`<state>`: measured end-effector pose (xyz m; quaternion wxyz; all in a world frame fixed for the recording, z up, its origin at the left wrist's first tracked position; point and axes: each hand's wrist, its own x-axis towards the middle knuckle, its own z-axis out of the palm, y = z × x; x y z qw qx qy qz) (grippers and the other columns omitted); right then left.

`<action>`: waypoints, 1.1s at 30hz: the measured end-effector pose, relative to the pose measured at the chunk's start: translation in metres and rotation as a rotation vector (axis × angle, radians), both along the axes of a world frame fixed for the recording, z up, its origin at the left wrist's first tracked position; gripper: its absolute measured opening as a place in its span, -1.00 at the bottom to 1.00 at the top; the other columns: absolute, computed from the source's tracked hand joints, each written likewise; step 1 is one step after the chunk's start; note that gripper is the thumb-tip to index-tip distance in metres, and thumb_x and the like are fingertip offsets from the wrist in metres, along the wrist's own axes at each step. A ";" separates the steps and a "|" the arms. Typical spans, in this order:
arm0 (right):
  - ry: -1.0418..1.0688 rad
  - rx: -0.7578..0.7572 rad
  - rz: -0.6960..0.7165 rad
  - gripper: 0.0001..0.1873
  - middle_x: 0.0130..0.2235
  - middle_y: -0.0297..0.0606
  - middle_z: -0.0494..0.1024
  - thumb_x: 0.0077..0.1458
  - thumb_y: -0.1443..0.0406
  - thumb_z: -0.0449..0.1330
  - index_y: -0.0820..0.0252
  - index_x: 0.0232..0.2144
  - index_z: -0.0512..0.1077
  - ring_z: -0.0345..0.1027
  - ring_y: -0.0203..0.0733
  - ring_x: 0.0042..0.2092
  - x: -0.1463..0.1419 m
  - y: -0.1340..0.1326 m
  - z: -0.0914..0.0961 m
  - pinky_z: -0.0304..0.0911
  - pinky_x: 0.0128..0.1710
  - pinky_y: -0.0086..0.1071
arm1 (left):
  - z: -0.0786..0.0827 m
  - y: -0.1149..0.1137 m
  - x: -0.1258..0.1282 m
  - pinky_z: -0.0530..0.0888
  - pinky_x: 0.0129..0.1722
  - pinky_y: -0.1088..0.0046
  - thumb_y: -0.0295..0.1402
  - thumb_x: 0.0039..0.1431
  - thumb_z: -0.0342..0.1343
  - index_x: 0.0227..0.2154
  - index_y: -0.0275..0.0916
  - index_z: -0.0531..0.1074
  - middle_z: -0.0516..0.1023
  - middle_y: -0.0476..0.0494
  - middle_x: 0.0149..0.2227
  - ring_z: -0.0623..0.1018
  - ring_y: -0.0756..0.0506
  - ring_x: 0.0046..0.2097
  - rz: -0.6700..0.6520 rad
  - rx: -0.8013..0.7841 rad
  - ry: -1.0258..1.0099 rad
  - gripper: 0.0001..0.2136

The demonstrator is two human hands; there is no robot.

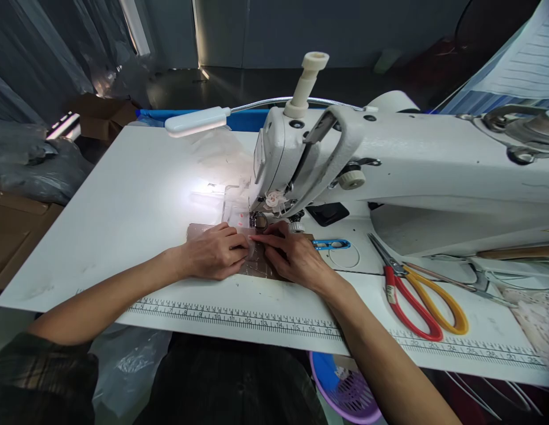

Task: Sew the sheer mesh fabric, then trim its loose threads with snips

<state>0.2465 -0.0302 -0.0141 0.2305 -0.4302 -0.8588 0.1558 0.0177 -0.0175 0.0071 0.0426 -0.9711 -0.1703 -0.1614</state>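
Note:
A white sewing machine (389, 159) stands on the white table (137, 195). A small brownish piece of fabric (257, 270) lies under its presser foot (260, 221). My left hand (215, 251) rests on the fabric's left part, fingers curled and pressed down on it. My right hand (292, 254) lies on the fabric's right part, its fingers pinching the cloth just in front of the needle. The two hands touch each other at the fingertips.
A blue thread snip (331, 244) lies right of my right hand. Scissors with red and yellow handles (416, 295) sit further right. A lamp (197, 121) on a flexible neck lights the needle area. A printed ruler (239, 319) runs along the table's front edge. A purple basket (345, 389) sits below.

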 end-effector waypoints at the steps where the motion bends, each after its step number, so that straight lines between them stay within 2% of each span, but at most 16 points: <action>1: -0.005 0.003 0.016 -0.62 -0.11 -0.04 0.41 0.19 0.34 0.07 0.11 0.02 0.50 0.40 -0.07 -0.15 0.000 0.000 0.001 0.40 -0.15 -0.15 | 0.000 -0.001 0.000 0.45 -0.29 0.30 -0.45 0.19 0.03 -0.31 -0.34 0.54 0.57 -0.23 -0.26 0.51 -0.12 -0.29 0.006 0.005 0.011 -0.82; 6: -0.057 0.072 0.099 -0.64 -0.12 -0.05 0.42 0.14 0.40 0.10 0.13 -0.05 0.55 0.37 -0.04 -0.12 0.000 0.000 0.006 0.39 -0.12 -0.12 | -0.003 -0.007 0.003 0.42 -0.28 0.27 -0.43 0.16 0.03 -0.33 -0.38 0.53 0.55 -0.29 -0.27 0.48 -0.14 -0.30 0.047 0.026 0.039 -0.81; 11: -0.092 0.091 0.091 -0.63 -0.11 -0.05 0.43 0.14 0.40 0.09 0.14 -0.04 0.54 0.37 -0.03 -0.13 -0.001 -0.001 0.007 0.39 -0.14 -0.10 | -0.002 -0.008 0.004 0.38 -0.26 0.25 -0.42 0.14 0.02 -0.38 -0.36 0.54 0.54 -0.24 -0.32 0.44 -0.13 -0.34 0.062 0.056 0.028 -0.81; 15: -0.102 0.083 0.075 -0.63 -0.10 -0.02 0.43 0.17 0.36 0.07 0.14 -0.02 0.52 0.37 -0.01 -0.13 -0.002 -0.003 0.006 0.40 -0.16 -0.09 | 0.001 -0.005 0.002 0.35 -0.21 0.23 -0.40 0.14 0.01 -0.38 -0.33 0.54 0.54 -0.19 -0.32 0.44 -0.11 -0.34 0.061 0.018 0.017 -0.80; 26: -0.275 0.105 -0.017 -0.58 -0.08 0.00 0.46 0.14 0.37 0.10 0.14 0.05 0.46 0.42 -0.01 -0.23 -0.009 -0.004 0.010 0.40 -0.40 -0.23 | 0.004 -0.001 -0.001 0.33 -0.22 0.23 -0.32 0.14 0.01 -0.25 -0.36 0.54 0.52 -0.25 -0.16 0.43 -0.15 -0.28 0.089 -0.062 0.077 -0.73; 33: -0.312 0.143 -0.030 -0.59 -0.11 0.00 0.48 0.17 0.35 0.07 0.16 0.06 0.45 0.40 -0.07 -0.28 -0.013 0.000 0.009 0.36 -0.43 -0.29 | 0.004 0.002 -0.002 0.35 -0.18 0.20 -0.26 0.15 0.01 -0.19 -0.39 0.51 0.49 -0.31 -0.11 0.42 -0.18 -0.22 0.108 -0.112 0.107 -0.68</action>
